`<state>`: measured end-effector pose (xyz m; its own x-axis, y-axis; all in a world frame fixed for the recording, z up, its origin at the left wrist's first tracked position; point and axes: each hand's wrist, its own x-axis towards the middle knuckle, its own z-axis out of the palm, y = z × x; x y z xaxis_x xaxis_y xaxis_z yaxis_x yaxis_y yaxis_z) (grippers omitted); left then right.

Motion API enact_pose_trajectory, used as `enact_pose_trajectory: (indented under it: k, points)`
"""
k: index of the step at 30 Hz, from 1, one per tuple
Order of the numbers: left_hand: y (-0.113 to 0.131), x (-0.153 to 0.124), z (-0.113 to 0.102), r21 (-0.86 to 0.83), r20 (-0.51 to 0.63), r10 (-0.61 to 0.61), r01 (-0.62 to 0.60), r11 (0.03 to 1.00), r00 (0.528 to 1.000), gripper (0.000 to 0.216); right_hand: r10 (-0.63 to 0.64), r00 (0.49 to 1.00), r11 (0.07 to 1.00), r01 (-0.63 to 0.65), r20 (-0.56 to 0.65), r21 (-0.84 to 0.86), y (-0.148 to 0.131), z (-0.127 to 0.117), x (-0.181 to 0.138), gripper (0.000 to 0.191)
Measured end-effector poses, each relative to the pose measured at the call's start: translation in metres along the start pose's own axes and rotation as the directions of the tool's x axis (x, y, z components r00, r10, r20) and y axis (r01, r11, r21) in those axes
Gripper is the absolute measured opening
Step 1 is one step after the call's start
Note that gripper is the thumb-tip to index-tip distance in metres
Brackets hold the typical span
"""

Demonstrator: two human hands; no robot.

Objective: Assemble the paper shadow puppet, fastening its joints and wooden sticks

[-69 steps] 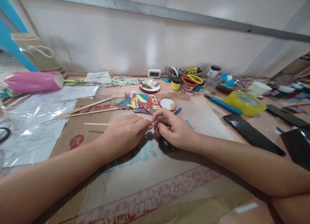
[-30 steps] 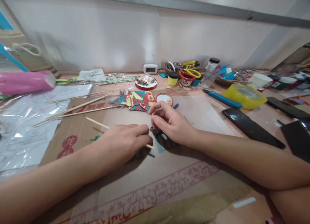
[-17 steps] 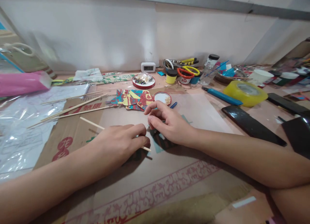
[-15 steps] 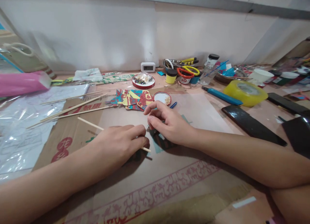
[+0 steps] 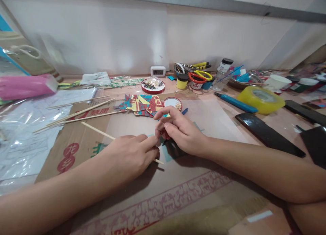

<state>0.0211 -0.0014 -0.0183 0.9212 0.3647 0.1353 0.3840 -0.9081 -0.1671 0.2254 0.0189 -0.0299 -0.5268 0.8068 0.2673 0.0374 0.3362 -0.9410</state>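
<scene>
One thin stick [image 5: 98,130], gripped in your left hand [image 5: 134,152], slants rightward toward you, ending near your curled right hand [image 5: 179,131] (contents, if any, unclear).

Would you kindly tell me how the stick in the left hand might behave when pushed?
The stick is probably light, being so thin. It seems fairly stiff, since its two visible ends line up straight across the left hand.

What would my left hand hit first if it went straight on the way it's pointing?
Most likely your right hand: its curled fingers sit right by the fingertips of your left hand. Whether they already touch is hard to tell from this view.
</scene>
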Motion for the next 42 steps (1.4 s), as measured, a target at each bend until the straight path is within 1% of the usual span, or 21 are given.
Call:
enact_pose_trajectory:
  k: [4,6,9,11,13,15,18,20,22,25,29,32,36,39,42]
  points:
    - [0.002,0.000,0.001,0.051,-0.005,0.008,-0.008,0.999,1.000,0.010,-0.005,1.000,1.000,0.005,0.003,0.002,0.002,0.001,0.001,0.023]
    - [0.001,-0.001,0.005,0.037,-0.014,-0.006,0.007,0.999,1.000,0.012,-0.016,1.000,1.000,0.016,0.000,-0.018,0.002,0.001,0.000,0.023]
    - [-0.001,-0.002,0.011,-0.012,-0.066,-0.031,0.030,0.999,0.997,0.016,-0.044,0.999,0.997,0.043,-0.019,-0.059,0.001,0.001,-0.001,0.022]
    - [-0.002,-0.003,0.011,-0.028,-0.098,-0.026,0.023,0.999,0.995,0.018,-0.048,0.998,0.997,0.044,-0.047,-0.071,0.000,0.001,-0.003,0.019]
    - [-0.002,-0.004,0.008,-0.025,-0.158,-0.019,0.015,1.000,0.987,0.021,-0.065,0.996,0.994,0.059,-0.067,-0.091,0.000,0.001,-0.005,0.018]
    - [-0.003,-0.006,0.003,-0.005,-0.262,-0.027,0.027,1.000,0.965,0.022,-0.114,0.992,0.984,0.104,-0.061,-0.144,0.001,0.001,-0.007,0.019]
    - [-0.007,-0.012,-0.004,0.054,-0.409,-0.029,0.056,0.997,0.912,0.019,-0.227,0.974,0.938,0.221,0.007,-0.266,0.005,0.001,-0.010,0.029]
    - [-0.011,-0.015,-0.006,0.092,-0.457,0.001,0.046,0.995,0.889,0.019,-0.300,0.953,0.888,0.294,0.039,-0.353,0.008,0.000,-0.011,0.034]
    - [-0.013,-0.017,-0.007,0.123,-0.471,0.036,0.025,0.992,0.881,0.018,-0.335,0.941,0.846,0.324,0.051,-0.423,0.009,0.000,-0.013,0.035]
    - [-0.013,-0.017,-0.008,0.174,-0.457,0.074,0.007,0.985,0.887,0.019,-0.341,0.938,0.821,0.326,0.056,-0.468,0.008,-0.001,-0.015,0.036]
    - [-0.010,-0.016,-0.008,0.245,-0.439,0.099,0.013,0.969,0.893,0.019,-0.321,0.945,0.841,0.312,0.057,-0.442,0.008,-0.002,-0.016,0.034]
    - [-0.009,-0.015,-0.008,0.251,-0.421,0.099,0.012,0.968,0.902,0.018,-0.302,0.952,0.868,0.293,0.043,-0.401,0.011,-0.001,-0.016,0.031]
    - [-0.010,-0.014,-0.006,0.195,-0.415,0.056,0.029,0.980,0.908,0.018,-0.329,0.944,0.868,0.319,0.041,-0.380,0.012,0.000,-0.017,0.032]
    - [-0.012,-0.013,-0.004,0.110,-0.427,0.015,0.035,0.993,0.904,0.019,-0.308,0.950,0.880,0.304,0.048,-0.365,0.007,0.001,-0.016,0.033]
    - [-0.014,-0.010,-0.002,-0.011,-0.465,-0.086,0.091,0.996,0.881,0.017,-0.268,0.962,0.920,0.270,0.046,-0.283,0.002,0.004,-0.015,0.032]
